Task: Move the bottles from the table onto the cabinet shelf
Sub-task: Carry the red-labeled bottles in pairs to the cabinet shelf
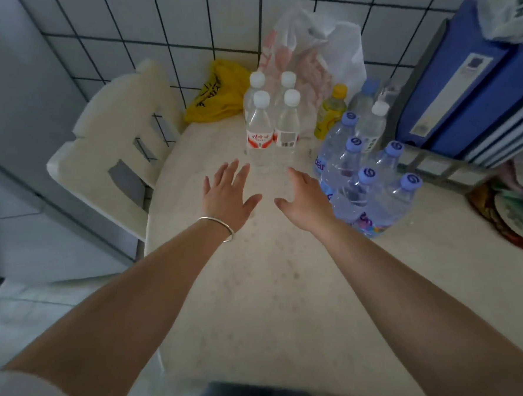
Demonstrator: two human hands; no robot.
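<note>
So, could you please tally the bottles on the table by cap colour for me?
White-capped bottles: 5
Lilac-capped bottles: 5
Yellow-capped bottle: 1
Light-blue-capped bottle: 1
Total: 12, with one more possible blurred clear bottle at the back that I cannot confirm.

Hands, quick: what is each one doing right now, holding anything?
Left hand: open, fingers spread, empty, just short of the white-capped bottles.
Right hand: open, empty, beside the blue-capped bottle pack, not gripping it.
</note>
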